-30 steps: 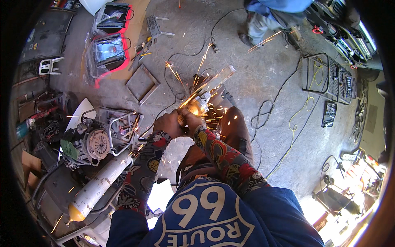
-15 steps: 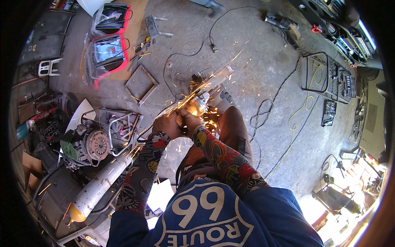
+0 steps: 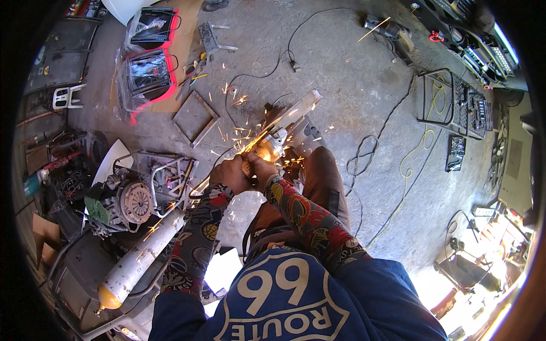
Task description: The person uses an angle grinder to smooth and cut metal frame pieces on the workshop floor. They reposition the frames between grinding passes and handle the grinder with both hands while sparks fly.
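Both my hands are closed around a yellow angle grinder (image 3: 265, 151). My left hand (image 3: 229, 175) wraps the rear of its body, and my right hand (image 3: 263, 170) grips right beside it, a little nearer the grinder's head. The tool lies against a long metal bar (image 3: 304, 107) that slants up to the right. Bright sparks spray along the bar and around the grinder, hiding the disc and the exact contact spot. My fingers' undersides are also out of sight.
An engine part with a round clutch (image 3: 135, 202) stands left, above a grey gas cylinder (image 3: 142, 253). A square metal frame (image 3: 195, 118) lies ahead. Black cable (image 3: 364, 149) and a yellow hose (image 3: 405, 173) cross the floor at right, near a socket-set case (image 3: 454, 153).
The sparks have changed pattern, with more now bursting above the grinder and fewer flying past the bar's far end. My hands stay nearly in place. A blurred shape at the top edge is gone.
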Motion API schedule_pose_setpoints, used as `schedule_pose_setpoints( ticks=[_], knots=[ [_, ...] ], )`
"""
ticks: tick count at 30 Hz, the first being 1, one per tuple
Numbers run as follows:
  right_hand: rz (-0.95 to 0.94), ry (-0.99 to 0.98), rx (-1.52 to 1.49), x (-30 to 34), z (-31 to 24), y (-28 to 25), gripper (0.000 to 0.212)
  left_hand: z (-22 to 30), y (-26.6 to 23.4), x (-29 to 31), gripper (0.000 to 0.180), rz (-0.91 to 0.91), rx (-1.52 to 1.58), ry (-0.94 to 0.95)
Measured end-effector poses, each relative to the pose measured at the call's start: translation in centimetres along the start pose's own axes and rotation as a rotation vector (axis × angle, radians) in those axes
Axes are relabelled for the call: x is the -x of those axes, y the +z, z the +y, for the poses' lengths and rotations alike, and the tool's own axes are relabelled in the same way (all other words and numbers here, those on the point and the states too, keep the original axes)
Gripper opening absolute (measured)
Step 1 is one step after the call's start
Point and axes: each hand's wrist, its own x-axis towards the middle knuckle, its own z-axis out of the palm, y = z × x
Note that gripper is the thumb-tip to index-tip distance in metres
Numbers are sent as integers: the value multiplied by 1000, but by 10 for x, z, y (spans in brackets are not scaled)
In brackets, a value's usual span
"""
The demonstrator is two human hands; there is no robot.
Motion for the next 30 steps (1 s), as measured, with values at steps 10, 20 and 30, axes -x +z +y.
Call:
schedule_pose_setpoints(
  ticks=[10, 20, 30],
  knots=[
    [-11, -7, 2, -3, 2, -2, 54, 0, 1, 2, 79, 25, 18, 42],
    [26, -56, 4, 3, -1, 1, 54, 3, -2, 4, 75, 28, 35, 23],
    [81, -109, -13, -4, 0, 1, 63, 2, -4, 5, 68, 39, 17, 73]
  ],
)
